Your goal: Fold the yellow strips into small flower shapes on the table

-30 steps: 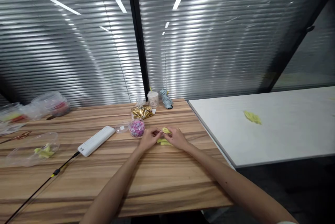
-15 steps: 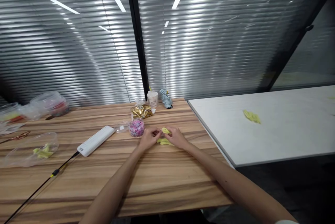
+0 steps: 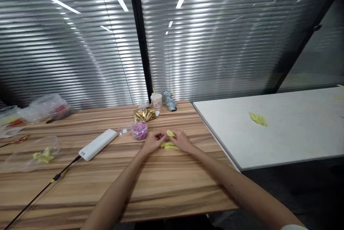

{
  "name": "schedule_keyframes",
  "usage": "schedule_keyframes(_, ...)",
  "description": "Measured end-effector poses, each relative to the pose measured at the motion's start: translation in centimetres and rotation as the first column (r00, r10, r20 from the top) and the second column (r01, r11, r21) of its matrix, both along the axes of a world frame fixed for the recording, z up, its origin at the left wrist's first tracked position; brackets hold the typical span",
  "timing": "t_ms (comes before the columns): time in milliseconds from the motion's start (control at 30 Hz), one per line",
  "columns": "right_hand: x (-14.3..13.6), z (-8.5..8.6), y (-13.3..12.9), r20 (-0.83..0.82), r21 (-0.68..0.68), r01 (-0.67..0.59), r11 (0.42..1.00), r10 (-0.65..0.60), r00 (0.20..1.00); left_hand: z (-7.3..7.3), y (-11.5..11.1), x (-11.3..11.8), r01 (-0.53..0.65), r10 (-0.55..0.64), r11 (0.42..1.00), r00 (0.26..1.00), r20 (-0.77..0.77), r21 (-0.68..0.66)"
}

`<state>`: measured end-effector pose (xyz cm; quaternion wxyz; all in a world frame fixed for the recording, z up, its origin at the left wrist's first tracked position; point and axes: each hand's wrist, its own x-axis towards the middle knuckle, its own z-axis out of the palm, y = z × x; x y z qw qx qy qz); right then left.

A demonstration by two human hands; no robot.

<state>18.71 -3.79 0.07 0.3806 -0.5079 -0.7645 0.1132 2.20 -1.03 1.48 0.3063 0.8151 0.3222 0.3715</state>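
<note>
My right hand (image 3: 180, 140) is closed on a small yellow piece (image 3: 170, 133) that looks folded or looped. Close beside it, my left hand (image 3: 153, 141) has its fingertips pinched near the left end of that piece; what they grip is too small to make out. More yellow strips (image 3: 169, 146) lie on the wooden table just below both hands. A clear round tub of pink and purple bits (image 3: 139, 130) stands left of my left hand, with its clear lid (image 3: 124, 131) next to it.
A white power bank (image 3: 98, 144) with a black cable lies left. Behind are a gold packet (image 3: 145, 114), a white cup (image 3: 156, 101) and a blue-grey wrapper (image 3: 170, 101). Clear containers and scissors (image 3: 18, 140) are far left. Yellow strips (image 3: 258, 119) lie on the white table (image 3: 290, 133).
</note>
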Motion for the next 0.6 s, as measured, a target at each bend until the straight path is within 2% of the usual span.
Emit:
schedule_keyframes(200,0.02,-0.01,-0.03,0.010,-0.006,0.009,1.000,-0.009,1.000,-0.17,0.13,-0.05,0.040,-0.041,0.998,0.999,-0.017,-0.049)
schedule_keyframes(600,0.00,0.21,-0.07,-0.007,-0.025,-0.011,1.000,0.011,1.000,-0.57,0.49,-0.16,0.044,-0.049,0.996,0.996,-0.070,-0.071)
